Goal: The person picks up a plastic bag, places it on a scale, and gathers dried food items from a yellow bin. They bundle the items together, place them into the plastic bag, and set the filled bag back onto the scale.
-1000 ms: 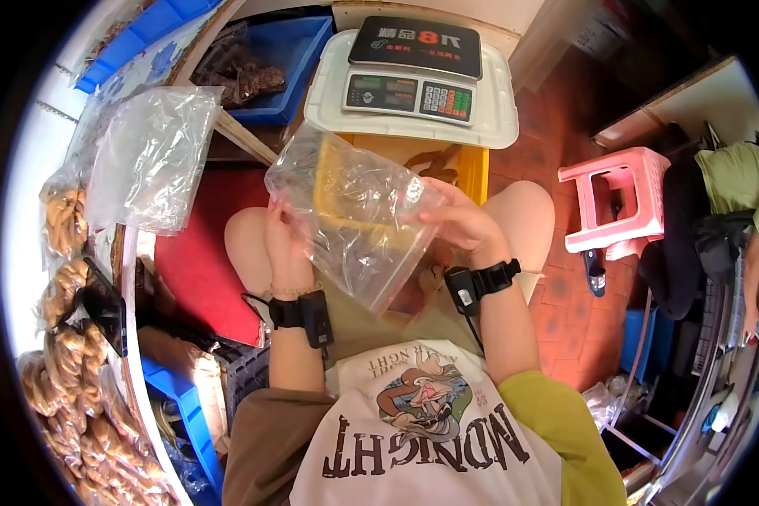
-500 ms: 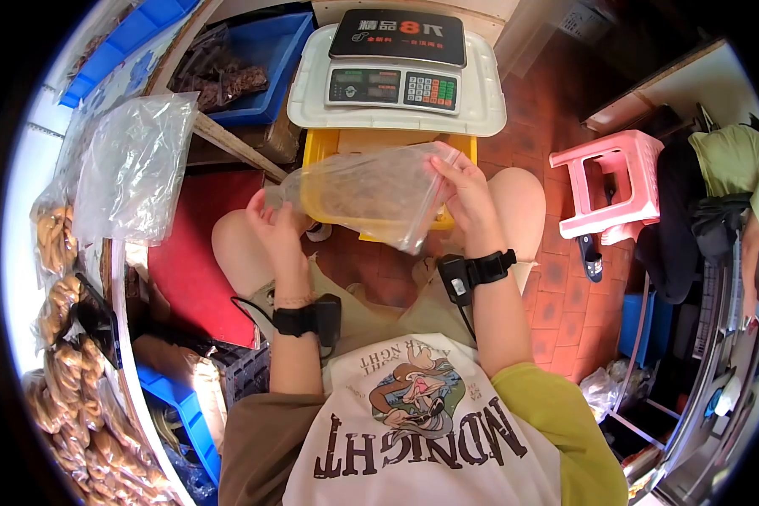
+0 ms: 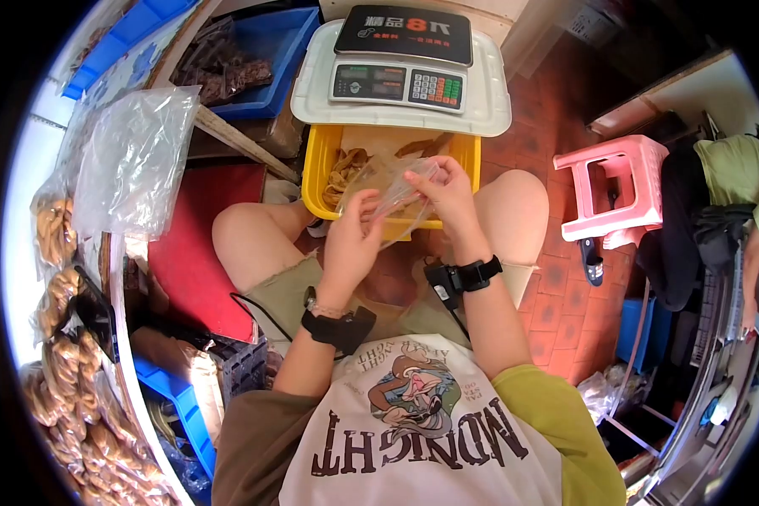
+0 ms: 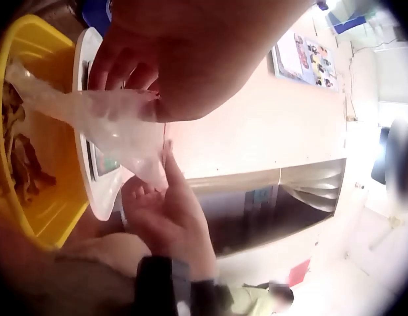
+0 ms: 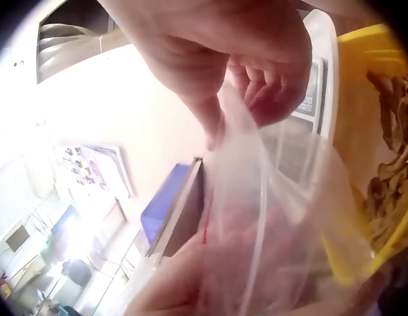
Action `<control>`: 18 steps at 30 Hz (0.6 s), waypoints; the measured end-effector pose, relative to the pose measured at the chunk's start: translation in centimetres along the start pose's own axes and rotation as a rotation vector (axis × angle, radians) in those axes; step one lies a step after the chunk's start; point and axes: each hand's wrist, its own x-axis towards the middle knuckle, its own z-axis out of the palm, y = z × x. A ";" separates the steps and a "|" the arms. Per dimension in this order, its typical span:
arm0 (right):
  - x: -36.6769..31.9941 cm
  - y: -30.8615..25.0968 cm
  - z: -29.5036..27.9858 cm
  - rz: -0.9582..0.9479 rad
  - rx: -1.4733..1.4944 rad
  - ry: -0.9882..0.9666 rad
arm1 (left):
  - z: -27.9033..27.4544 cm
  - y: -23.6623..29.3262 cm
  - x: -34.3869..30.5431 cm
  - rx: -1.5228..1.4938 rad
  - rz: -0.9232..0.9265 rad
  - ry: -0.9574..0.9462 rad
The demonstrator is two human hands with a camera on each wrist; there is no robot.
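Observation:
A clear zip-top plastic bag (image 3: 396,202) hangs between the two hands, over the near part of a yellow tub (image 3: 309,181). My right hand (image 3: 454,202) pinches its upper edge between thumb and fingers. On the other side my left hand (image 3: 350,244) grips the bag with curled fingers. In the right wrist view a red line runs along the bag (image 5: 240,197), and the left hand shows blurred through the film. Brown, wrinkled dried strips (image 3: 346,171) lie inside the tub, partly behind the bag.
A digital scale (image 3: 396,84) sits on a white lid (image 3: 487,110) across the tub's far end. At left hang clear bags (image 3: 135,160), above packed brown goods (image 3: 84,405). A pink stool (image 3: 649,194) stands right, near another person (image 3: 738,169). A blue crate (image 3: 291,84) is far left.
The bag was spread wide between the hands, then stretched sideways; now it is bunched and lower over the tub. My left hand has moved right, close to the right hand.

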 end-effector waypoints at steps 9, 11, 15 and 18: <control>-1.0 -0.2 0.8 -0.027 -0.065 -0.171 | -7.6 -1.1 7.2 -0.098 -0.107 0.126; -0.5 -0.5 0.9 -0.090 -0.031 -0.063 | -8.2 2.0 9.6 0.202 0.013 0.214; 0.1 -1.4 0.3 -0.059 0.135 0.104 | -8.0 9.2 14.9 0.290 0.291 0.456; 0.1 -1.7 0.4 0.050 0.253 0.156 | -6.9 12.3 19.2 0.328 0.710 0.645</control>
